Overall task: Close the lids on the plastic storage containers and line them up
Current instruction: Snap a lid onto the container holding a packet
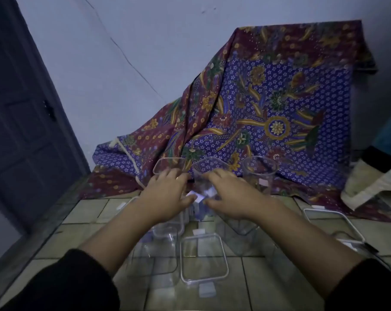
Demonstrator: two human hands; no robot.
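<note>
Three clear lidless containers stand in a row at the batik cloth's (279, 97) edge – mid container (209, 173) btw both hands. L hand (167, 194) spread, fingers straight, just beside it; R hand (232, 196) lies against its side – real grip or not, can't tell. Lid (204, 259) flat on tiled floor (268, 285) nearer the person, second lid (334, 225) off to the R

Three clear plastic tubs standing upright with their lids off, in a row at the edge of the patterned cloth (268, 104): left container (167, 163), middle container (209, 169), right container (260, 171). All have rounded-square rims. Closer in, loose lids lie flat on the tiled floor (279, 277): near lid (204, 259) with a clip tab, right lid (333, 225) well apart.
</note>
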